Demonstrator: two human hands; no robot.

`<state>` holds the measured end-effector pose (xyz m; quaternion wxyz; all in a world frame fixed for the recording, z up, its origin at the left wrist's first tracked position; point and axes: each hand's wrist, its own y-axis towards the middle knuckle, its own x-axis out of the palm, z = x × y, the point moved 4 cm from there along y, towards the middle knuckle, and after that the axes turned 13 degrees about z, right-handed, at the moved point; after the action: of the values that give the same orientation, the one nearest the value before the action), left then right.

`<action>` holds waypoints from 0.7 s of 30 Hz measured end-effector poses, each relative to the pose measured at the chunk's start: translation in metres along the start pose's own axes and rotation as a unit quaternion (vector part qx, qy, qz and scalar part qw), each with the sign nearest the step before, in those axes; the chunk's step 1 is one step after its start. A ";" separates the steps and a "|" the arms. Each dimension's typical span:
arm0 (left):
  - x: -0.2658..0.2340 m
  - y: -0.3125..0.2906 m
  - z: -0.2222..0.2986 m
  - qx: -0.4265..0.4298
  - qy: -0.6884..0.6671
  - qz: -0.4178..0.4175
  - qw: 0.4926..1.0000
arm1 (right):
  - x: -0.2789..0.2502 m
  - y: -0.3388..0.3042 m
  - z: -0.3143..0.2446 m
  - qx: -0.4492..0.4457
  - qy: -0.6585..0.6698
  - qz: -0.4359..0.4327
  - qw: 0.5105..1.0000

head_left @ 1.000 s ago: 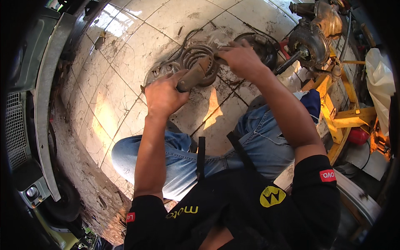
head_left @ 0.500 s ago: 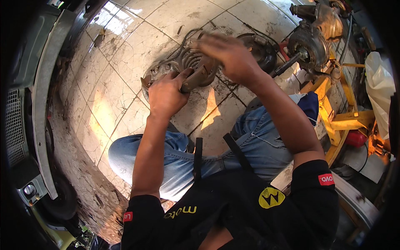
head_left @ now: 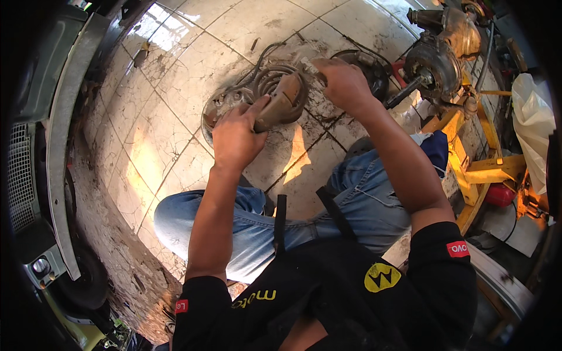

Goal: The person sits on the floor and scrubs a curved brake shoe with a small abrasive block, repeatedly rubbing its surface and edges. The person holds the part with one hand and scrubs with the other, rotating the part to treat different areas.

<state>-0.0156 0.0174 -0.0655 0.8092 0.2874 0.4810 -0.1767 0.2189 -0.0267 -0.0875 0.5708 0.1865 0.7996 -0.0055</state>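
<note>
Two bare hands are working at the person's twelve o'clock, over the tiled floor (head_left: 193, 64). The left hand (head_left: 237, 133) is gripping a curved brown metal piece (head_left: 278, 107), fingers half-closed, beside a ringed part (head_left: 271, 78). The right hand (head_left: 345, 85), spread and raised moments ago, is curling at the rings' three o'clock, rejoining the work; cannot tell whether it's holding anything.

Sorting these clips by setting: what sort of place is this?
Likely a vehicle repair workshop: what looks like a grimy axle housing, a yellow metal frame beside it, and a mesh grille at left.
</note>
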 end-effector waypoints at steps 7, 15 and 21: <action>0.006 0.000 -0.011 -0.096 -0.116 -0.032 0.988 | -0.024 0.007 -0.031 -0.015 0.350 0.111 0.930; -0.006 0.003 -0.003 -0.075 -0.088 -0.047 0.992 | -0.014 0.006 -0.029 -0.041 0.247 0.078 0.965; 0.001 0.003 -0.005 -0.100 -0.117 -0.061 0.986 | 0.001 0.005 -0.022 -0.114 0.145 0.037 0.982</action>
<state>-0.0173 0.0229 -0.0679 0.8723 0.1529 0.4146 -0.2093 0.2001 -0.0172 -0.0798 0.4658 0.1488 0.8620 0.1337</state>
